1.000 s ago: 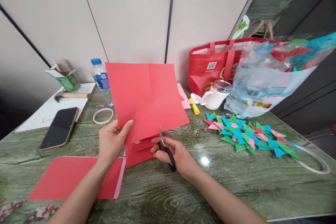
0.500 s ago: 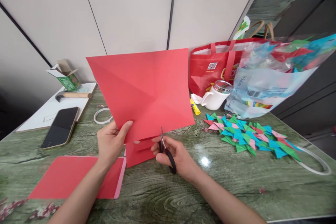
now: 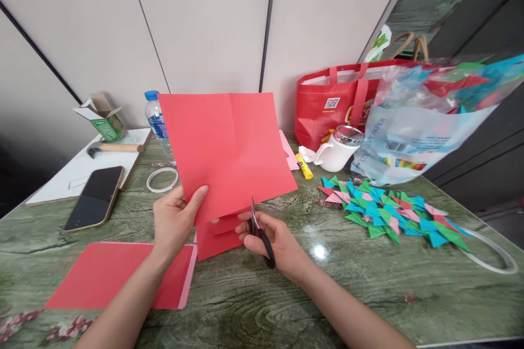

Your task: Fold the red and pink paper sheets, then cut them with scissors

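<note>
My left hand (image 3: 174, 221) pinches the lower left corner of a large red paper sheet (image 3: 225, 147) and holds it upright above the green table (image 3: 254, 300). The sheet shows a vertical crease down its middle. My right hand (image 3: 274, 240) grips black-handled scissors (image 3: 258, 232), blades pointing up at the sheet's lower edge. Smaller red paper pieces (image 3: 216, 237) lie under the sheet between my hands.
A red paper stack (image 3: 110, 275) lies at the front left, a phone (image 3: 95, 197) and tape ring (image 3: 162, 179) behind it. Water bottle (image 3: 155, 117), glue stick (image 3: 304, 166), white mug (image 3: 336, 148), red bag (image 3: 331, 103), plastic bag (image 3: 421, 120) and folded coloured paper pieces (image 3: 388, 212) crowd the right.
The red sheet spread wide and tilted half a second ago, then swung back to a narrower upright pose. Both hands stayed almost where they were.
</note>
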`<state>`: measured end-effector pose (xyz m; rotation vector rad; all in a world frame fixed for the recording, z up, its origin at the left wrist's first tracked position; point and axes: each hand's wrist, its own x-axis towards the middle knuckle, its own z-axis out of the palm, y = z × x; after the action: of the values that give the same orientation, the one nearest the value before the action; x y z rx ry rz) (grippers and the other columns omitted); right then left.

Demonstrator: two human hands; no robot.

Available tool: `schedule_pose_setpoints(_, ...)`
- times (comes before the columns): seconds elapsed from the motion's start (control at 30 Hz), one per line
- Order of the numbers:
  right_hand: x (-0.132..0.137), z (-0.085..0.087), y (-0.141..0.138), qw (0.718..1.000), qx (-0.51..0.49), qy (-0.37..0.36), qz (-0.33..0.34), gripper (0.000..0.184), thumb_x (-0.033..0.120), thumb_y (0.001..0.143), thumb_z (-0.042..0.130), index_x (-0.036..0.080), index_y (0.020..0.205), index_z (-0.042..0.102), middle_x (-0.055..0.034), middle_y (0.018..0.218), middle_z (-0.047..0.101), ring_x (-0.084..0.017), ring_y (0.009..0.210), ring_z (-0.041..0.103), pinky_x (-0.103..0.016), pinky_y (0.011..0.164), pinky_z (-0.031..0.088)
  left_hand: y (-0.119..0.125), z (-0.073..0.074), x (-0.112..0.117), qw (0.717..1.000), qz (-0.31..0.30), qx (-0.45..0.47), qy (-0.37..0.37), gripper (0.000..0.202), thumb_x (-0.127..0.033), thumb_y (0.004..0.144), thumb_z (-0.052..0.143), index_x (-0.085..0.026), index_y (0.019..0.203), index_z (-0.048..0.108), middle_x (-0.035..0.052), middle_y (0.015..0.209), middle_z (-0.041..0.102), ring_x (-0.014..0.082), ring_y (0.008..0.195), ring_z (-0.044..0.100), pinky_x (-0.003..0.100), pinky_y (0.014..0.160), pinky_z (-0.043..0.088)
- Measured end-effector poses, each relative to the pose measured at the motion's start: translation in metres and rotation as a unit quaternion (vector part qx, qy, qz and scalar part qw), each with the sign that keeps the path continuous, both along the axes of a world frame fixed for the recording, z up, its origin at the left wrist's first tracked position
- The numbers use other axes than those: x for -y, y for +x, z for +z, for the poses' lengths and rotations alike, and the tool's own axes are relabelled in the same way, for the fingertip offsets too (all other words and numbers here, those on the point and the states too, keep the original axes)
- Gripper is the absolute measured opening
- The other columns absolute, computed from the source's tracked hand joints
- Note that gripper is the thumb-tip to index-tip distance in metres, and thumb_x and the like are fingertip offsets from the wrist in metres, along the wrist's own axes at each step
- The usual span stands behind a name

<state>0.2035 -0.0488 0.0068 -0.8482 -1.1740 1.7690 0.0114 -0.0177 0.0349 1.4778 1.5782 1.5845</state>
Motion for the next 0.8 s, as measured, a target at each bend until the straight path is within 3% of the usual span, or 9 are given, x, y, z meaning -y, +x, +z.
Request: schedule_pose_setpoints(0.8, -0.0014, 0.0027, -0.0018, 0.999, 0.026, 0.018, -0.006, 0.038, 0.037, 0.064, 0.073, 0.018, 0.094, 0.058, 0.0006, 0.076, 0.055, -0.012, 0.071, 0.050, -0.026, 0.067, 0.039, 0.0002, 0.0039, 0.0024, 0.999, 0.007, -0.035, 0.011, 0.017, -0.030, 0.072, 0.063, -0.019, 0.082, 0.070, -0.0017, 0.074, 0.071, 0.0131, 0.061, 0.061, 0.022, 0.054, 0.050)
